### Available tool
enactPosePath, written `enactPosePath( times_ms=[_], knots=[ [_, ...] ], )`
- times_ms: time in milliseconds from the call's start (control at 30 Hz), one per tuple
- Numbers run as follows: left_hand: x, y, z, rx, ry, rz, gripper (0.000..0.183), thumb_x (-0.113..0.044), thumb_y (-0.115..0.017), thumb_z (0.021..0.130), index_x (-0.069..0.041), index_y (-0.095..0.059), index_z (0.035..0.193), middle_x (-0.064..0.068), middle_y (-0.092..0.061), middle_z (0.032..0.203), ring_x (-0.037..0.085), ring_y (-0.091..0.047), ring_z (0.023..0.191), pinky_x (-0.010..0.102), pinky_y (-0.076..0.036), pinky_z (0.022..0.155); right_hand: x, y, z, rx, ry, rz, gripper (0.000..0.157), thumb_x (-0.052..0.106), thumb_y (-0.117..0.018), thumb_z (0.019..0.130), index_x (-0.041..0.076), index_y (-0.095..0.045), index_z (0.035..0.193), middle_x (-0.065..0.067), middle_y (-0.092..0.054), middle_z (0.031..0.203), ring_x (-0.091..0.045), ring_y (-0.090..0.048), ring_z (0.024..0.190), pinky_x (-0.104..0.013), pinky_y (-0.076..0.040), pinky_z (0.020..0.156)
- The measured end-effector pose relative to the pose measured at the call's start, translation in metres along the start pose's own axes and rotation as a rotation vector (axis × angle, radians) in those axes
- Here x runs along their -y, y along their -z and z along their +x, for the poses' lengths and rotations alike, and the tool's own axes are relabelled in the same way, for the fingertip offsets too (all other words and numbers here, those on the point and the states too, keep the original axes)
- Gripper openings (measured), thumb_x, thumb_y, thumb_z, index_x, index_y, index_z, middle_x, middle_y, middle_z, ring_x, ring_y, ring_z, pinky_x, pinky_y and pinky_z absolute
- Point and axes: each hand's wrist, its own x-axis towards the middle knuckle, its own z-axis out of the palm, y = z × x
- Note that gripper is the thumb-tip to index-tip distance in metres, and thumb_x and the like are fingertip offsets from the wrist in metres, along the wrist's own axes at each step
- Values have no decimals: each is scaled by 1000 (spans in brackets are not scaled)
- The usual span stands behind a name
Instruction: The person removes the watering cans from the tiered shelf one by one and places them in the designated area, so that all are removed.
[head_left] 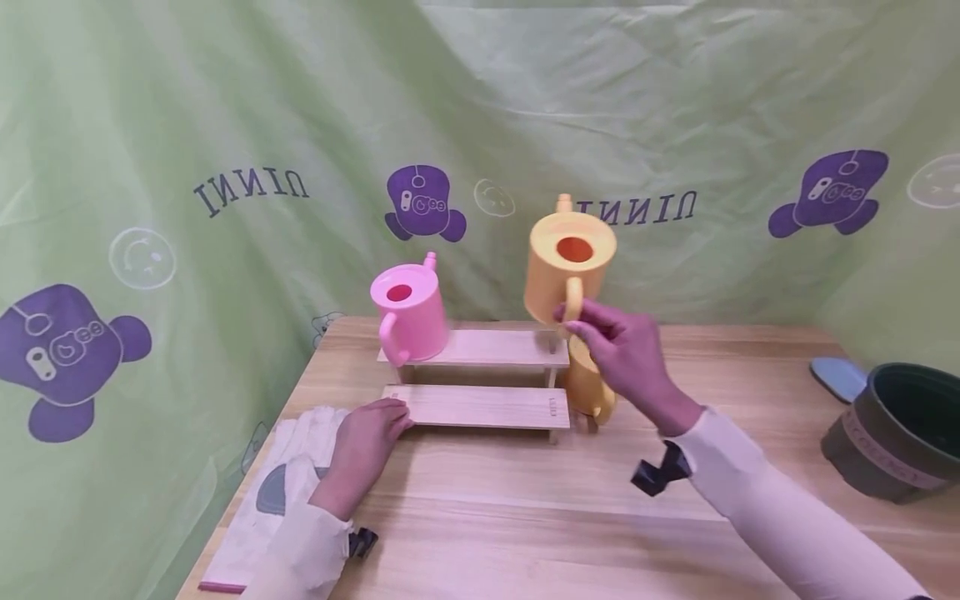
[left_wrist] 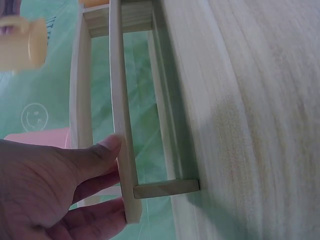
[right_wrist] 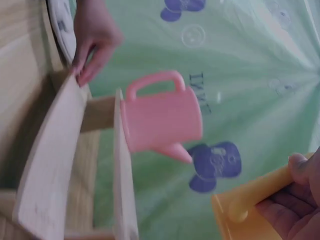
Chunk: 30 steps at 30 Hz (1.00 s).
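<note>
My right hand (head_left: 626,354) holds a yellow watering can (head_left: 566,271) by its handle, raised above the right end of a two-step wooden shelf (head_left: 480,406). In the right wrist view, the fingers wrap round that handle. A pink watering can (head_left: 418,321) stands on the left end of the upper step. Beside the shelf's right end, a second yellow watering can (head_left: 587,383) is on the table, partly hidden by the right hand. My left hand (head_left: 367,442) grips the left end of the lower step, thumb and fingers on either side of the board in the left wrist view.
A pale cloth item (head_left: 262,517) with a grey patch lies along the table's left edge. At the right stand a dark plant pot (head_left: 892,433) and, behind it, a flat blue object (head_left: 838,377). A green printed curtain (head_left: 480,108) hangs behind the table.
</note>
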Motion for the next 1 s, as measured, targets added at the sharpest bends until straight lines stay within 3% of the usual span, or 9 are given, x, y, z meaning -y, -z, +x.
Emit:
enactPosePath(
  times_ms=[67, 200, 300, 433, 500, 733, 867, 1000],
  knots=[
    [1, 0, -1, 0, 2, 0, 19, -18, -77, 87, -7, -79, 103, 7, -78, 108, 27, -73, 107, 42, -60, 93, -4, 16, -3, -33, 8, -32, 21, 4, -72, 91, 4, -75, 112, -17, -77, 103, 11, -67, 75, -10, -49, 46],
    [3, -1, -3, 0, -3, 0, 19, -18, -76, 87, -7, -78, 102, 8, -78, 109, 27, -73, 107, 42, -60, 94, -15, 43, -10, -99, 43, -82, 24, 1, -72, 89, 4, -75, 113, -17, -77, 102, 16, -67, 88, -4, -52, 59],
    [4, -1, -4, -1, -8, 2, 19, -18, -77, 87, -7, -78, 102, 7, -78, 109, 27, -73, 107, 42, -60, 94, -24, 57, -17, -127, 56, -80, 24, -1, -72, 89, 3, -76, 112, -1, -80, 100, 16, -67, 90, -2, -52, 68],
    [5, -1, -7, -12, -2, 5, 20, -18, -77, 86, -7, -79, 103, 7, -78, 109, 27, -73, 108, 42, -60, 94, -39, 68, -27, -147, 51, -74, 24, -5, -72, 87, 0, -75, 111, 28, -73, 97, 14, -66, 83, -3, -48, 61],
    [5, -1, -7, -18, 3, 4, 20, -19, -78, 86, -7, -79, 103, 7, -78, 110, 27, -72, 109, 42, -59, 94, -46, 72, -32, -165, 43, -103, 26, -5, -73, 87, 0, -75, 112, 36, -69, 96, 14, -62, 75, -4, -44, 56],
    [3, -1, -6, -27, -4, 3, 21, -19, -78, 86, -6, -78, 103, 8, -78, 109, 28, -73, 107, 43, -60, 93, -63, 83, -49, -236, 38, -150, 26, -9, -74, 84, -3, -75, 109, 42, -64, 94, 19, -61, 75, 0, -45, 58],
    [2, -1, -5, -29, -6, 3, 22, -19, -78, 86, -6, -78, 104, 8, -77, 110, 28, -73, 108, 43, -60, 93, -73, 89, -59, -246, 29, -182, 24, -8, -74, 84, -3, -76, 107, 44, -63, 92, 17, -53, 61, -6, -37, 46],
    [0, -2, -4, -47, -24, 7, 21, -19, -79, 85, -6, -79, 102, 7, -78, 108, 27, -73, 106, 42, -61, 91, -84, 94, -69, -239, -7, -235, 24, -5, -74, 85, -3, -75, 109, 48, -60, 91, 14, -49, 58, -11, -34, 42]
  ],
)
